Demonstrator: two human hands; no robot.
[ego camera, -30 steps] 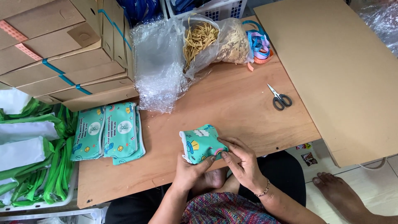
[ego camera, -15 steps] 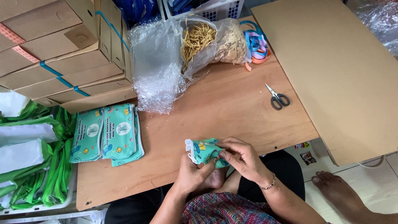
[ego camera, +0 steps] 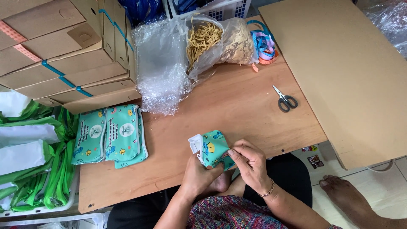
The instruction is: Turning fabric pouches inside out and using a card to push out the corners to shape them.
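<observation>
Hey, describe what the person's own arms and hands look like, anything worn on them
Both forearms are bare, with no sleeves and no gloves showing. The right hand has a thin beaded bracelet at the wrist. The left hand wears nothing that can be seen: no ring, watch or band.

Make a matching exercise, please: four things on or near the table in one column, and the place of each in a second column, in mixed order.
Things
1. scissors
2. folded green pouch
3. bag of rubber bands
4. stack of flat green pouches

Places
A. at the far edge of the table, beside the clear plastic sheet
B. on the table's left part, in front of the cardboard boxes
C. between the left hand and the right hand
D. alone on bare wood, near the big cardboard sheet

Pairs: 1-D, 2-C, 3-A, 4-B
</observation>
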